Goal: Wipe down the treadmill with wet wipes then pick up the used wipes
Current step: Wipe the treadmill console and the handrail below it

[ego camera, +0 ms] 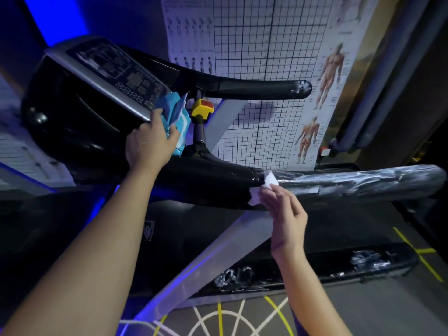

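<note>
A white wet wipe is bunched against the treadmill's near handrail, right where the glossy black section meets the part wrapped in crinkled clear plastic. The right hand holds it there, its fingers curled and pinching the lower edge of the wipe, so that the cloth lies between the fingertips and the rail.

Further along the same rail, toward the console, the left hand grips a blue pack of wipes. Its fingers are wrapped over the top and the thumb is closed on the side. The pack sits just below the lower corner of the grey console panel, beside a yellow safety switch with a red top, mounted on a dark post.

The treadmill has a bulky black housing under the panel. The far handrail runs out to the right, its tip also wrapped in plastic. Below the hands lie the dark running belt and a black side rail with scraps of plastic film on it.

Behind the machine hangs a large grid chart with a muscle anatomy poster on its right edge. The floor in front is grey with yellow and white lines, and blue light glows at the upper left.
</note>
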{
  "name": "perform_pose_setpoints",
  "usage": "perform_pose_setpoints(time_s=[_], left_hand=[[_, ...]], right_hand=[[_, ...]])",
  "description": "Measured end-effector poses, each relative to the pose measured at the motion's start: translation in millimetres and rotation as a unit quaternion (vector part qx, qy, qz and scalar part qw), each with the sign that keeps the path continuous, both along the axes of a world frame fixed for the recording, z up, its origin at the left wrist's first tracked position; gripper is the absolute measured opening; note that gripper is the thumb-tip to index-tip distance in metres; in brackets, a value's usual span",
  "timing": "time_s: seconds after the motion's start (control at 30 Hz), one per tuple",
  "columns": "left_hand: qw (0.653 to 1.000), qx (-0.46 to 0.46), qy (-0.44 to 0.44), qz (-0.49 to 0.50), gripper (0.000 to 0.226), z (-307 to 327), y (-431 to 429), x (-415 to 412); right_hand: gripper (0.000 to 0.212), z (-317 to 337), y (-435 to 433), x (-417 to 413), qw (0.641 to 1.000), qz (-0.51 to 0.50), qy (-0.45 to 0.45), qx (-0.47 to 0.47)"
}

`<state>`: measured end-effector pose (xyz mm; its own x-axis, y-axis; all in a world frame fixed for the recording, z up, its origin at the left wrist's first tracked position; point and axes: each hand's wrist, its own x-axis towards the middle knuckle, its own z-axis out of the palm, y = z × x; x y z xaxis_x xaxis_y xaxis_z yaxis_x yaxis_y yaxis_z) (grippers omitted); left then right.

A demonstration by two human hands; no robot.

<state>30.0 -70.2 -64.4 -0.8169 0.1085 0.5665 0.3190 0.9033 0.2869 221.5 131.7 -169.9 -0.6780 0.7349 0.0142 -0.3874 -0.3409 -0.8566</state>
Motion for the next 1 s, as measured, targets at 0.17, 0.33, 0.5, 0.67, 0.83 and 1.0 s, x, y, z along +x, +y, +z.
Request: perform_pose_setpoints(time_s=[0.17, 0.33, 0.5, 0.67, 0.83, 1.0], left_hand=[[1.000, 0.002, -0.006, -0.001, 0.047, 1, 0, 1], [1.000, -0.002, -0.009, -0.006, 0.049, 2, -1, 2], [1.000, -0.002, -0.004, -0.008, 0.049, 0, -2, -1], [1.000, -0.003, 0.005, -0.005, 0.050, -4, -3, -9], [1.000, -0.002, 0.005, -0.005, 0.050, -3, -4, -7], [1.000, 0.001, 0.004, -0.011, 0.051, -1, -4, -3]], right_hand=[[0.015, -25, -44, 4, 0.983, 0.042, -0.015, 0.179], [0.024, -36, -59, -17, 0.935, 0.119, -0.074, 0.325], [0.025, -37, -37, -16, 0.931, 0.120, -0.104, 0.329], [0.026, -27, -9, -2, 0.974, 0.048, -0.103, 0.194], [0.020, 36, -40, -27, 0.987, 0.140, -0.011, 0.078], [0.022, 68, -63, -79, 0.967, 0.219, -0.066, 0.114]])
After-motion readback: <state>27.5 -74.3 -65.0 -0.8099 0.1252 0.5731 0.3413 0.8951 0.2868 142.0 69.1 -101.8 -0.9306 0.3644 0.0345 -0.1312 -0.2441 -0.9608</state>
